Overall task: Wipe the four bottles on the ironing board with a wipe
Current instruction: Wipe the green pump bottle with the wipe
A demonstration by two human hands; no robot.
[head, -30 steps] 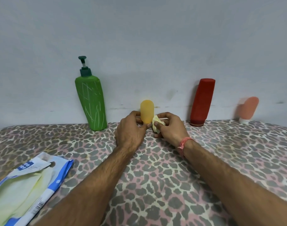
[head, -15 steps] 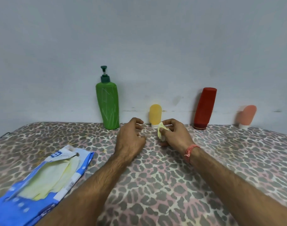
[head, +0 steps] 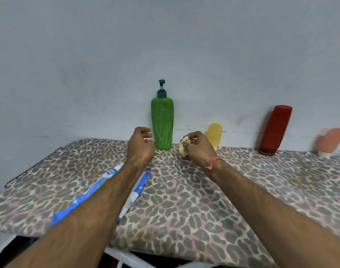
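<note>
Bottles stand in a row at the ironing board's [head: 184,200] back edge, against the wall: green pump bottle [head: 162,124], yellow [head: 215,134], red [head: 275,130], pink [head: 329,141]; I count four, plus one wipe [head: 184,146] and one wipe pack [head: 136,188]. My right hand [head: 199,147] pinches the wipe; my left hand [head: 141,145] hovers empty, fingers loosely curled. I judge the tall, narrow pump bottle could topple if I knock it.

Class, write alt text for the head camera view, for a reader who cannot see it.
The right hand pinches a crumpled yellow wipe and the empty left hand curls loosely, both before a green pump bottle. On the leopard-print ironing board, yellow, red and peach bottles stand rightward along the wall.
</note>
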